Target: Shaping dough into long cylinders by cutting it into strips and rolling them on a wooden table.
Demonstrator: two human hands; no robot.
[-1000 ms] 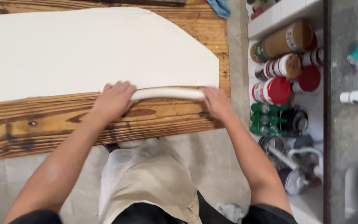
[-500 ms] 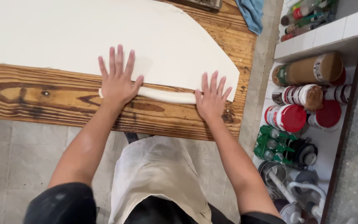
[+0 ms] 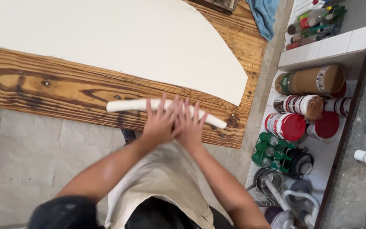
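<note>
Long pale rope of rolled dough [image 3: 128, 104] lies under both hands on rough wooden board [image 3: 43, 89], left hand [image 3: 161, 121] & right hand [image 3: 190, 125] side by side, fingers spread, palms pressing its middle; rope already formed, big flat white dough sheet [image 3: 119, 38] beyond fingertips uncut.

1 head camera looks steeply down, close over the wooden table [image 3: 64, 91].

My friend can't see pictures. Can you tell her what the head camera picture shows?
Two hands, left hand and right hand, press side by side on a long white dough roll on a wooden table. A big flat dough sheet lies behind it; jars stand at right.
</note>
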